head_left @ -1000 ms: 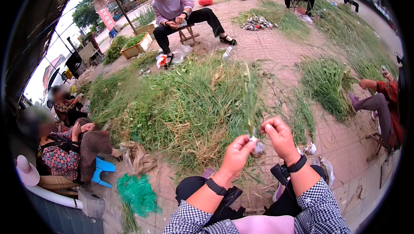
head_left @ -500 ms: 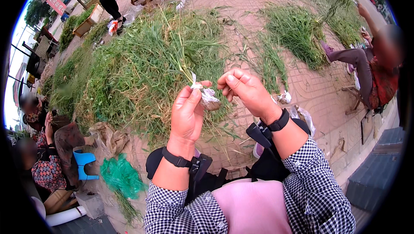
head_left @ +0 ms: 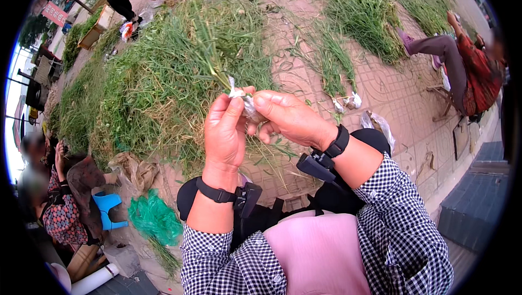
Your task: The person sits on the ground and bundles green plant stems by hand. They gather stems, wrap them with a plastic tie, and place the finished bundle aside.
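In front of me is a small bunch of green grass stems (head_left: pixel 213 66), its lower end wrapped in a knotted white plastic bag (head_left: pixel 250 110). The neck of the bag is pinched between the thumb and fingers of my left hand (head_left: pixel 224 134). From the right side, my right hand (head_left: pixel 296 119) closes on the bag with its thumb against the plastic. The stems lean away from me, over the big heap of grass (head_left: pixel 157 83). My palms and fingers hide part of the bag.
Two more bagged bunches (head_left: pixel 352 101) lie on the paving to the right, by a clear plastic bag (head_left: pixel 380 126). At left are a green plastic bag (head_left: pixel 155 219), a blue stool (head_left: pixel 106 205) and a seated person. Others sit at far left and right, near more grass (head_left: pixel 361 20).
My right hand has come left and down from beside the bag and now grips it. The left hand keeps its pinch at the neck. The whole view has shifted slightly.
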Action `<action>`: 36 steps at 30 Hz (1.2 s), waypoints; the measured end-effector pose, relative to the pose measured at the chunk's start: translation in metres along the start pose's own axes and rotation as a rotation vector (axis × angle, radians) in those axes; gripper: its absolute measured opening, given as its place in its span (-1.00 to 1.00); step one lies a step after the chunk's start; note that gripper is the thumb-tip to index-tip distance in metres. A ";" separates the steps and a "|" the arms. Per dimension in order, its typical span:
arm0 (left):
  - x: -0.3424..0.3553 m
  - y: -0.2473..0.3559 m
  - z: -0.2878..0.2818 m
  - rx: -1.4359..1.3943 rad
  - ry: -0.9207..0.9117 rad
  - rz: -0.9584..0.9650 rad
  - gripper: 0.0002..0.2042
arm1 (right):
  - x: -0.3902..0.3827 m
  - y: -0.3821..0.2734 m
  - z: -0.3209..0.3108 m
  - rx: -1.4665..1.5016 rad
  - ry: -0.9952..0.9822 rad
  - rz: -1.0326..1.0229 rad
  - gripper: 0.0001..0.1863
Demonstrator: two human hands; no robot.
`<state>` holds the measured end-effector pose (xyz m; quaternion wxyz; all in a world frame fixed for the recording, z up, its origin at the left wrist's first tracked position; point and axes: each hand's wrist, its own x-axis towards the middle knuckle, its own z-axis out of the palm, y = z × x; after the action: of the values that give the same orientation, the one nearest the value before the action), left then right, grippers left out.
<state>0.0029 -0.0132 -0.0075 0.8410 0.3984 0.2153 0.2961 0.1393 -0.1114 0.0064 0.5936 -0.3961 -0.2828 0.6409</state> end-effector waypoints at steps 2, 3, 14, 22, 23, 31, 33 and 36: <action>-0.004 -0.001 0.003 0.052 0.151 0.081 -0.82 | 0.002 0.008 0.008 -0.294 0.065 -0.194 -0.63; -0.005 -0.002 0.005 0.081 0.195 0.117 -0.82 | 0.002 0.019 0.011 -0.545 0.109 -0.344 -0.63; -0.017 -0.001 -0.004 0.097 0.052 -0.003 -0.71 | 0.000 0.019 0.000 -0.131 -0.099 -0.049 -0.66; -0.015 0.005 -0.002 0.000 -0.019 0.028 -0.81 | -0.003 0.012 -0.007 0.143 -0.250 0.102 -0.54; -0.017 0.005 -0.002 -0.045 -0.036 0.032 -0.82 | 0.000 0.018 -0.011 0.165 -0.312 0.091 -0.51; -0.022 0.023 -0.024 -0.008 -0.046 0.206 -0.84 | 0.003 0.024 -0.019 -0.035 -0.139 0.051 -0.47; -0.025 0.039 -0.040 0.009 -0.021 0.280 -0.83 | 0.006 0.032 -0.047 -0.241 0.055 0.059 -0.47; -0.029 0.050 -0.056 -0.046 0.031 0.306 -0.84 | 0.001 0.052 -0.083 -0.517 0.365 0.167 -0.59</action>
<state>-0.0679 0.0230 0.0030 0.7915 0.4023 0.1583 0.4320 0.1812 -0.1261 -0.0810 0.4599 -0.6637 -0.2915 0.5128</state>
